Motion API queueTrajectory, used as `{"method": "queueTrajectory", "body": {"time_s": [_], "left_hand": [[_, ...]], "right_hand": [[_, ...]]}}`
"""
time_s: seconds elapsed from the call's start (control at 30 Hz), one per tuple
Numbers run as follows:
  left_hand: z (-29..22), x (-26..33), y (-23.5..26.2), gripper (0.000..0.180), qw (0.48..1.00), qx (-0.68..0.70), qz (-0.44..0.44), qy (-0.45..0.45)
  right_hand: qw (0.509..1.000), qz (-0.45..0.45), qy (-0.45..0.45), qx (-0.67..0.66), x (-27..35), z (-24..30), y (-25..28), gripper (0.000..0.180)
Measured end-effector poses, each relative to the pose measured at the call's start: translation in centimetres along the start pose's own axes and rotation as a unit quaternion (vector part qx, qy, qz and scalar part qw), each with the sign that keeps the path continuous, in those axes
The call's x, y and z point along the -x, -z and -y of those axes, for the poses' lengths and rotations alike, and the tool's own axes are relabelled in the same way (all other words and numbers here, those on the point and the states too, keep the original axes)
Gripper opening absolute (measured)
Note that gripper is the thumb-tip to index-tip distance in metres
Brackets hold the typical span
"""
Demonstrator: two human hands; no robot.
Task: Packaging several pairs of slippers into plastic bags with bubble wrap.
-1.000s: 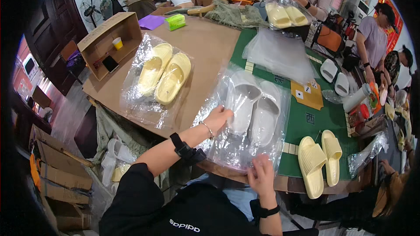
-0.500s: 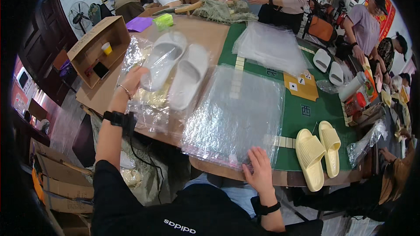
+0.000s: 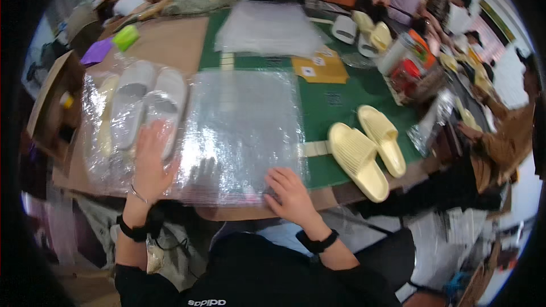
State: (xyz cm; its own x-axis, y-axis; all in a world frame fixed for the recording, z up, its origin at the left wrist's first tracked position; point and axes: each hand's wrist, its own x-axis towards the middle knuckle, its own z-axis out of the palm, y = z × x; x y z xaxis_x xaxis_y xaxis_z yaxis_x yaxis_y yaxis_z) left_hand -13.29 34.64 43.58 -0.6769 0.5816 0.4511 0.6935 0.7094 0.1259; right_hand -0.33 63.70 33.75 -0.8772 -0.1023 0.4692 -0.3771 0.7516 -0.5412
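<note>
My left hand [image 3: 152, 156] lies flat, fingers stretched and slightly blurred, over the near end of a pair of white slippers [image 3: 134, 92] in a clear plastic bag. Beneath their left side, a pale yellow slipper [image 3: 106, 111] shows through glossy plastic. To the right is a stack of clear plastic bags [image 3: 244, 119], lying flat along the table's near edge. My right hand [image 3: 291, 193] rests at the stack's near right corner with its fingers apart, gripping nothing. Beyond it on the right sits a pair of unbagged pale yellow slippers [image 3: 357, 159].
More clear bags [image 3: 264, 28] lie at the far middle of the table. An orange-yellow card [image 3: 321, 69] is beside them. Jars [image 3: 405, 74] and crumpled plastic [image 3: 435, 122] line the right side. A cardboard box [image 3: 48, 102] stands left. Other people work around the far and right sides.
The whole view has swung to the right. My left hand has moved from the left side of the bagged white slippers to their near end. My right hand stays by the bag stack's near corner.
</note>
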Motion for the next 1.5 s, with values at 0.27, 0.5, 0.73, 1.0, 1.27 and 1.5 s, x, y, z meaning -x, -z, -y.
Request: {"method": "queueTrajectory", "body": {"time_s": [0.27,0.5,0.73,1.0,1.27,1.5], "left_hand": [[-3.6,1.3,-7.7,0.075,0.95,0.133,0.27,-0.084],[-4.4,1.6,-8.2,0.073,0.954,0.155,0.252,-0.053],[-3.6,1.4,-7.6,0.044,0.958,0.21,0.191,-0.047],[-3.4,1.1,-8.5,0.052,0.953,0.242,0.178,-0.048],[-4.6,0.7,-7.8,0.06,0.964,0.156,0.174,-0.124],[-5.5,0.4,-8.5,0.058,0.965,0.207,0.135,-0.083]], "right_hand": [[0.913,-0.287,-0.19,0.22,2.8,-7.8,15.1,0.045],[0.913,-0.029,-0.389,0.119,7.6,-20.1,19.7,0.067],[0.921,0.069,-0.304,0.232,4.2,-20.4,16.6,0.033],[0.874,0.071,-0.4,0.266,3.3,-11.2,14.9,0.03],[0.924,-0.019,-0.246,0.293,8.5,-11.0,13.8,0.018],[0.921,-0.158,-0.356,0.008,10.7,-7.4,13.8,0.031]]}}
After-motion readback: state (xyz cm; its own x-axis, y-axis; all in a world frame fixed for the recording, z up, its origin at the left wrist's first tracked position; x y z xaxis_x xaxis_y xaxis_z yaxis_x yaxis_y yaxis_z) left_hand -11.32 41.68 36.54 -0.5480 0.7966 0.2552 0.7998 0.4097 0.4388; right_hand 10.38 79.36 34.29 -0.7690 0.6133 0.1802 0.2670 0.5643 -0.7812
